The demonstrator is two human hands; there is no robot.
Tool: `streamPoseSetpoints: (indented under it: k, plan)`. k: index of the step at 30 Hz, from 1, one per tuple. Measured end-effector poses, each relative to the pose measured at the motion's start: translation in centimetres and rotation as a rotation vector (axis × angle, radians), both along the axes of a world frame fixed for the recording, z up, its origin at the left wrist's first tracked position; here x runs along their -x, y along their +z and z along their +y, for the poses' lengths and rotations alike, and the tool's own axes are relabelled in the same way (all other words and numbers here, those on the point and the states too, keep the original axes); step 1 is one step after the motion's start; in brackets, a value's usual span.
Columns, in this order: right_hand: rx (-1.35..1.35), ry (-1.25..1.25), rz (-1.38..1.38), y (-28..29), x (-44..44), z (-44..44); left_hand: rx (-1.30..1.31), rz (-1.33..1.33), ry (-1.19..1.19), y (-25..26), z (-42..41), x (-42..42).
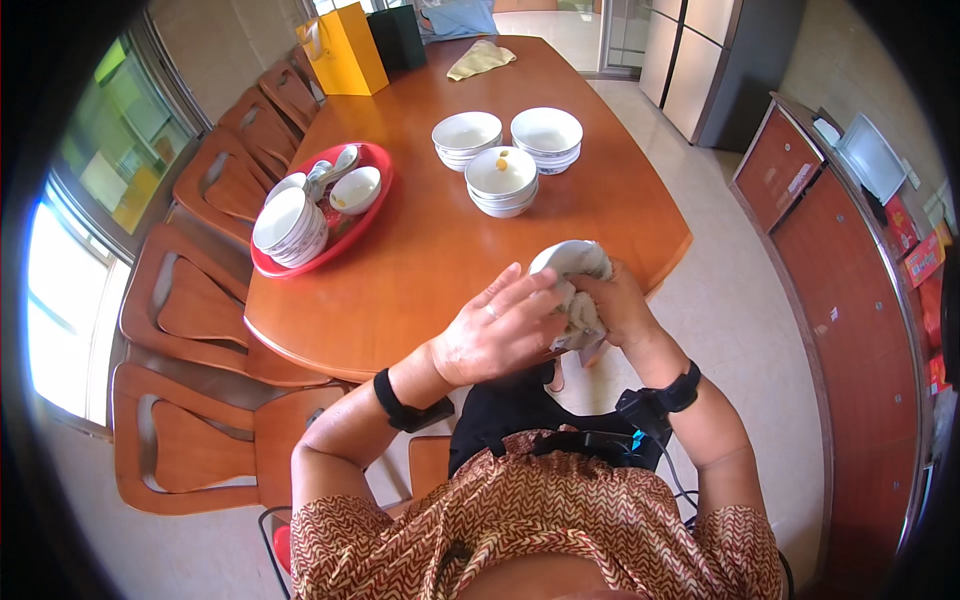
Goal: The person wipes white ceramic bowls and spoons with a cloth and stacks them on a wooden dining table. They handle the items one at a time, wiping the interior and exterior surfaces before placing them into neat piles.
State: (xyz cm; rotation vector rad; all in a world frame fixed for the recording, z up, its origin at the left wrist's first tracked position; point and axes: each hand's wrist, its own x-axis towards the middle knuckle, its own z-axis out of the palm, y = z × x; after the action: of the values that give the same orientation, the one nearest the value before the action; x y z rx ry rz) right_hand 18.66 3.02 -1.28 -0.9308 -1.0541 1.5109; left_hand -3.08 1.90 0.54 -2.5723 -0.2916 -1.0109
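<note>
A white bowl (559, 257) is held tilted above the near right edge of the table, between my two hands. My left hand (499, 326), with a ring on one finger, lies against the bowl's left side. Its fingers are slightly blurred and hide much of the bowl. On the other side, my right hand (621, 304) grips a pale, crumpled cloth (583, 311) pressed to the bowl's rim and inside. Just beyond stand three stacks of white bowls: a front stack (501, 180), a back left stack (466, 139) and a back right stack (547, 135).
A red tray (382, 187) at the left holds stacked bowls (289, 229), a single bowl (356, 191) and white spoons (330, 166). Farther back on the wooden table (420, 247) are a yellow cloth (482, 60) and a yellow paper bag (343, 52). Wooden chairs (199, 300) line the left side.
</note>
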Motion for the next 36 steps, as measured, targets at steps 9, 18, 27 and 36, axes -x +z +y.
streamPoseSetpoints:
  k: [9, 18, 27, 36]
  plan:
    - [-0.187, -0.094, -0.035, 0.1, 0.8, -1.6, 1.165, -0.615, -0.063, -2.2, -1.5, -3.7]
    - [-0.150, 0.020, -0.255, -1.7, -1.0, -1.5, 0.668, -0.462, 0.015, -1.3, -0.9, -3.8]
    - [-0.804, -0.280, -1.003, 1.2, -2.1, -1.5, 0.851, -0.239, 0.159, 0.5, -1.3, -4.5]
    - [-0.229, -0.169, -0.255, 0.3, -0.9, -1.6, 1.121, -0.632, -0.035, -2.2, -2.1, -5.4]
